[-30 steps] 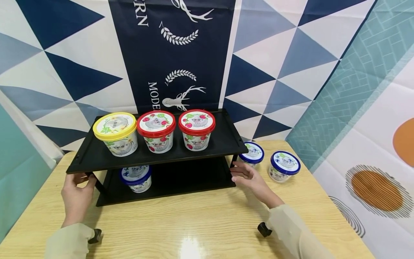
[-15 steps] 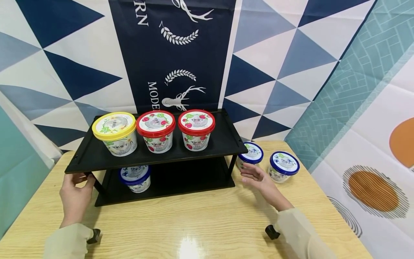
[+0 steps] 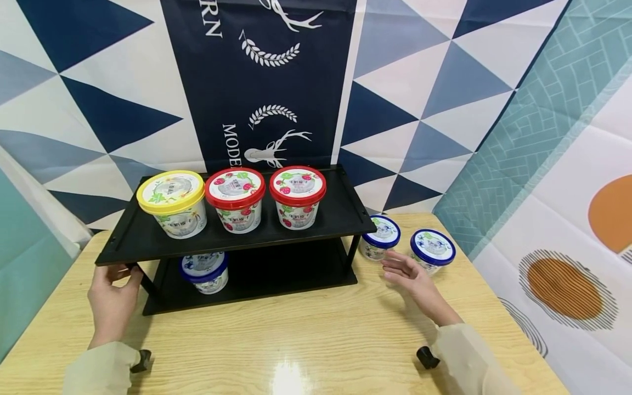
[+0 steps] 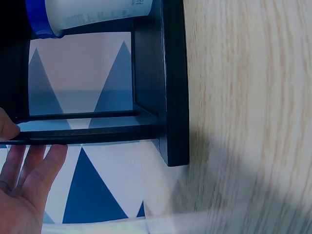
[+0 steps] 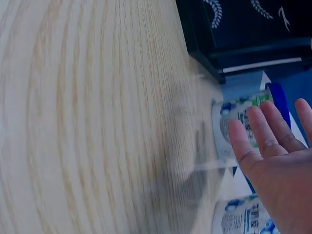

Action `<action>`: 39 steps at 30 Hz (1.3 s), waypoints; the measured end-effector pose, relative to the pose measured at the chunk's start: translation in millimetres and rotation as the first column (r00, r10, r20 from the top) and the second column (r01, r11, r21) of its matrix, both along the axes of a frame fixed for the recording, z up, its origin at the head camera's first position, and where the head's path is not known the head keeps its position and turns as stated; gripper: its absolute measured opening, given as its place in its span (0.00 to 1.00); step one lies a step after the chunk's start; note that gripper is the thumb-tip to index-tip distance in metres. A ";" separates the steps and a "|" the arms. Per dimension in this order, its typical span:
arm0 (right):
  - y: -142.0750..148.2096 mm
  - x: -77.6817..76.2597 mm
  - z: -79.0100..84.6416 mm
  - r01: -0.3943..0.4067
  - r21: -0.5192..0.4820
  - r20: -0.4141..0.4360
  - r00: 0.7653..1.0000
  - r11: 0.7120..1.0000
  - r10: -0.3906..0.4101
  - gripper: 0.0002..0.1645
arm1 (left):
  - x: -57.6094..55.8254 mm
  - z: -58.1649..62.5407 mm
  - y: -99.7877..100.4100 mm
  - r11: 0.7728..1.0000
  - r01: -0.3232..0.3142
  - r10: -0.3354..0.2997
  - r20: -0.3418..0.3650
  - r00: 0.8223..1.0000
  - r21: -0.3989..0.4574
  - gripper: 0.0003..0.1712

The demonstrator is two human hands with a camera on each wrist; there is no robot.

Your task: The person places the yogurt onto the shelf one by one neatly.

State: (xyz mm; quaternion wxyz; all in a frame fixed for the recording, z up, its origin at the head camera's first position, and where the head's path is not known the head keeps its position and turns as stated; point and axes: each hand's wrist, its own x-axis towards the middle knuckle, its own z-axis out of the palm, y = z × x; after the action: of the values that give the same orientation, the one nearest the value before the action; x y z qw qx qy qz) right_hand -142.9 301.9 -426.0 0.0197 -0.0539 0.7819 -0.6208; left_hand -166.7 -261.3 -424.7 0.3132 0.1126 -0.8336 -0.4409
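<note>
A black two-tier shelf (image 3: 237, 241) stands on the table. My left hand (image 3: 114, 299) holds its front left post (image 4: 97, 134), thumb on one side and fingers on the other. My right hand (image 3: 417, 285) holds nothing, its fingers extended in front of two blue-lidded tubs: one (image 3: 381, 237) beside the shelf, another (image 3: 432, 249) further right. In the right wrist view the fingers overlap the nearer tub (image 5: 224, 126). On the upper tier sit a yellow-lidded tub (image 3: 173, 203) and two red-lidded tubs, one in the middle (image 3: 235, 200) and one to its right (image 3: 298, 197).
A blue-lidded tub (image 3: 204, 272) stands on the lower tier at the left. Behind the shelf hangs a patterned cloth (image 3: 266, 82), with another cloth (image 3: 568, 274) along the right side. The wooden table (image 3: 257, 340) extends in front of the shelf.
My right hand has let go of the shelf's right post and moved right, toward the blue-lidded tubs. My left hand stays on the left post.
</note>
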 end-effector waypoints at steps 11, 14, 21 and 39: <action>19.3 10.4 -0.9 0.061 -0.051 0.031 0.998 0.997 -0.059 0.36 | 0.7 0.3 0.4 1.000 -0.001 0.001 -0.019 1.000 -0.007 0.18; 26.0 14.6 -3.1 0.063 -0.085 0.044 0.997 0.994 -0.059 0.35 | 1.1 0.9 0.2 1.000 -0.002 0.002 -0.021 1.000 -0.008 0.18; 43.1 25.1 -3.6 0.087 -0.182 0.010 0.996 0.979 -0.087 0.34 | 0.7 0.5 -1.0 1.000 -0.003 0.003 -0.013 1.000 -0.007 0.19; 90.0 48.4 -6.0 0.133 -0.320 -0.089 0.982 0.938 -0.169 0.25 | -0.1 2.6 -0.3 1.000 0.009 -0.010 0.010 1.000 0.011 0.19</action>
State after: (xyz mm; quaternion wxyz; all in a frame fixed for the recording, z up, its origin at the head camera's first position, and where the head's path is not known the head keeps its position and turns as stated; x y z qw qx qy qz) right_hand -94.5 391.9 -432.0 -0.0818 -0.0317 0.6754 -0.7322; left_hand -166.9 -261.6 -422.1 0.3062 0.1126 -0.8333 -0.4464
